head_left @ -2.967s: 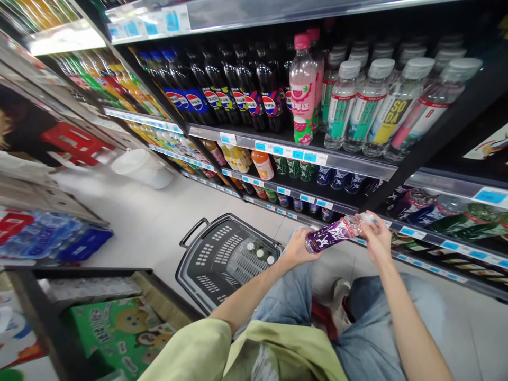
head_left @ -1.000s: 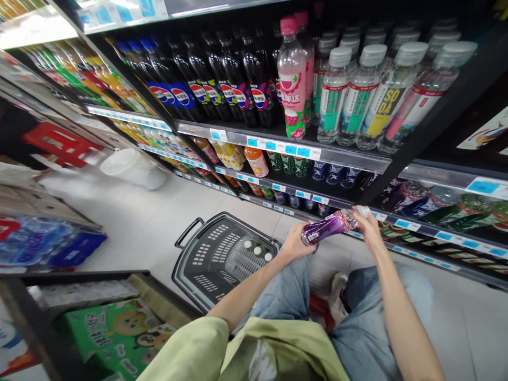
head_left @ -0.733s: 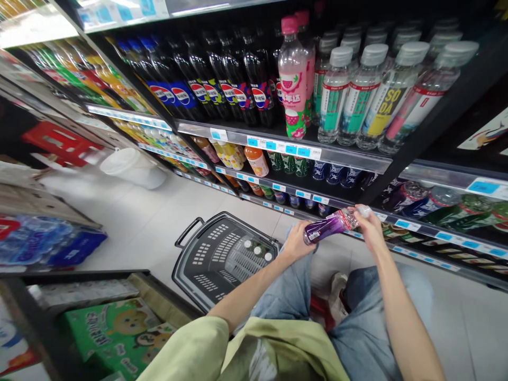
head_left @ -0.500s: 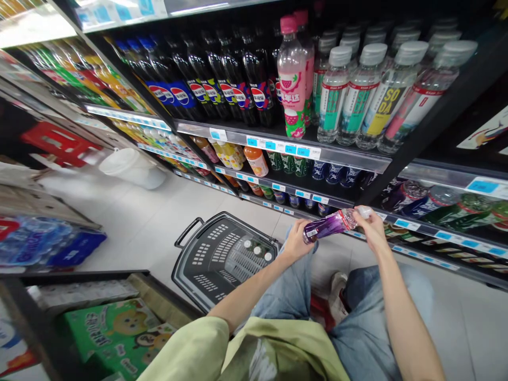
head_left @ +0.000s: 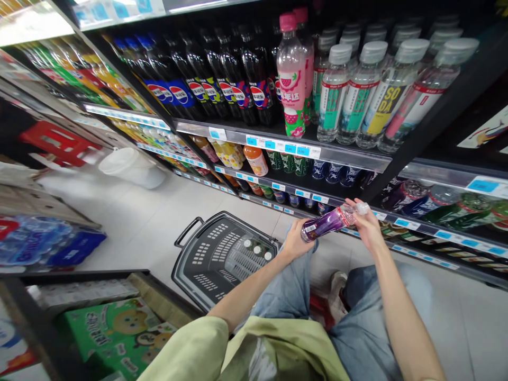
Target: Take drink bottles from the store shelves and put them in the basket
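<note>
Both hands hold a purple-labelled drink bottle [head_left: 327,224] lying almost sideways over my knees. My left hand [head_left: 294,242] grips its base. My right hand [head_left: 364,228] is closed round the neck, just below the white cap [head_left: 361,208]. The bottle hangs in front of the low shelf rail [head_left: 413,226] with its blue price tags. Left of my hands, a dark grey shopping basket [head_left: 216,258] stands on the floor with three capped bottles [head_left: 257,250] inside.
Black shelving fills the view ahead: cola bottles [head_left: 222,90], a pink strawberry drink [head_left: 291,74], clear soda bottles [head_left: 369,90]. A white bucket [head_left: 133,166] sits on the pale tiled floor. Shrink-wrapped water packs [head_left: 43,243] and a green carton [head_left: 115,333] lie at the left.
The bottle has been turned in my hands, with its label now showing a barcode, and has risen slightly toward the shelf. The basket has stayed put.
</note>
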Tool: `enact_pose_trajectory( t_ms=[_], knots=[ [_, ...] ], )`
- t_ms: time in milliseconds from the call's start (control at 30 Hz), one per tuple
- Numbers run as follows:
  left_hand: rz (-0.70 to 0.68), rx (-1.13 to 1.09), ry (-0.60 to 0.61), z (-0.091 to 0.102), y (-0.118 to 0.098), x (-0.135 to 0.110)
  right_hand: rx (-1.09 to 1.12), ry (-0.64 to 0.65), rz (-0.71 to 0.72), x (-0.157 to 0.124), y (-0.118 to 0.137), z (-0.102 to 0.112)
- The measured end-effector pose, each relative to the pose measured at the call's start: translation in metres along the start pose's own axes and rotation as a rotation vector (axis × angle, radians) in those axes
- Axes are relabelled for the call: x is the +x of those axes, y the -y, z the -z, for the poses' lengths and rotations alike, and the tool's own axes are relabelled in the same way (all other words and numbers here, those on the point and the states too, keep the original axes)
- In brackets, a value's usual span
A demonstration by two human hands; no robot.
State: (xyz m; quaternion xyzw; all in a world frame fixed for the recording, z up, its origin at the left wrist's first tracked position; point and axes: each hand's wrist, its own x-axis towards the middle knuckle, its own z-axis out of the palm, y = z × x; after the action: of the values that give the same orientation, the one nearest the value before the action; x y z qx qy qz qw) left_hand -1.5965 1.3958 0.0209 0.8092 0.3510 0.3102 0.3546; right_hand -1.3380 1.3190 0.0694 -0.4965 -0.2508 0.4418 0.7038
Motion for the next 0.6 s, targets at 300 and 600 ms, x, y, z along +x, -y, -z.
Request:
enact_pose_trajectory(
  t_ms=[300,600],
  knots=[
    [-0.074,-0.005,-0.016,-0.003,0.008,0.0,-0.001,-0.062,-0.004,0.006,-0.009,0.001],
    [-0.19,-0.018,-0.119,-0.002,0.014,-0.004,-0.036,-0.188,0.037,0.005,-0.011,-0.014]
  ],
)
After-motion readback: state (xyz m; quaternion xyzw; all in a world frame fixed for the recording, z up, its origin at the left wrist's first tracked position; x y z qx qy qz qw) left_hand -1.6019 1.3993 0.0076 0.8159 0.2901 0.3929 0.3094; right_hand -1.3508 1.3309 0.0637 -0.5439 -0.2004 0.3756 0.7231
